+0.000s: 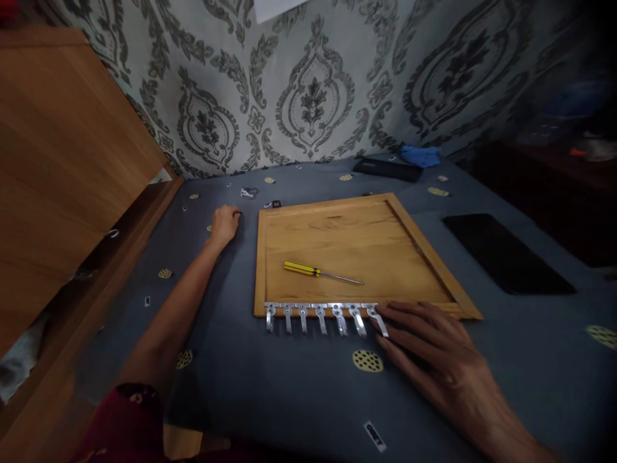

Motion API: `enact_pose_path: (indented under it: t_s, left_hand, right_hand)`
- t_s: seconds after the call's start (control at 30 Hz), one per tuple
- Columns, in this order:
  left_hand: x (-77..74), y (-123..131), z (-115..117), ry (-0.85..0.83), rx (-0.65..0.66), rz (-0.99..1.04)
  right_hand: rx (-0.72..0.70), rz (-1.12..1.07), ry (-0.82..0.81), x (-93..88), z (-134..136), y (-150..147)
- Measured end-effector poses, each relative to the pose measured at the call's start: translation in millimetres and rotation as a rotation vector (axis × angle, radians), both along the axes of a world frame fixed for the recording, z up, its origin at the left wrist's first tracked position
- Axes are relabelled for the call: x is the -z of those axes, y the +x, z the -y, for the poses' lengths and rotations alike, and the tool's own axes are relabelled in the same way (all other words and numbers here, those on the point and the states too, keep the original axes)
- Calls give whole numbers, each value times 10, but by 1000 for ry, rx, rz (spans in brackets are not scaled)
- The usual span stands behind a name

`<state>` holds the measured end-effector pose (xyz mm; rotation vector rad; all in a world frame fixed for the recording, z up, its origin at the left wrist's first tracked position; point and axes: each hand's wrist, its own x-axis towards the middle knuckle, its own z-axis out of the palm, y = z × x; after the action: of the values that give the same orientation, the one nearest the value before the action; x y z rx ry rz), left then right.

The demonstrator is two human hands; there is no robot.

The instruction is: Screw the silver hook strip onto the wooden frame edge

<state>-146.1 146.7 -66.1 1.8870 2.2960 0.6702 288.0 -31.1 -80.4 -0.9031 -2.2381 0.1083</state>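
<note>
A framed wooden panel (337, 241) lies flat on the blue patterned cloth, with a yellow-handled screwdriver (303, 269) on it. Along its near edge runs a metal strip of several hooks (321, 311), their ends hanging over toward me. My right hand (434, 350) rests at the strip's right end, fingers stretched out over the last hook and the panel's frame. Left of the panel, my left hand (225, 223) is on the cloth, its fingers pinched together at a tiny dark item too small to make out.
Small metal pieces (247, 192) lie beyond my left hand. A black phone-like slab (506, 254) lies at the right. Near the patterned wall are a dark case (388, 169) and a blue cloth (421, 155). Wooden furniture (72, 148) stands at the left.
</note>
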Motion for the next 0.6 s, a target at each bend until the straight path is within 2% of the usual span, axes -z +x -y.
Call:
enact_pose_path:
  t_s: [0.3, 0.6]
  left_hand:
    - [-48, 44, 124, 19, -25, -63]
    - [-287, 150, 350, -11, -6, 55]
  right_hand:
    - [8, 11, -3, -51, 1, 5]
    - [48, 26, -50, -114, 64, -38]
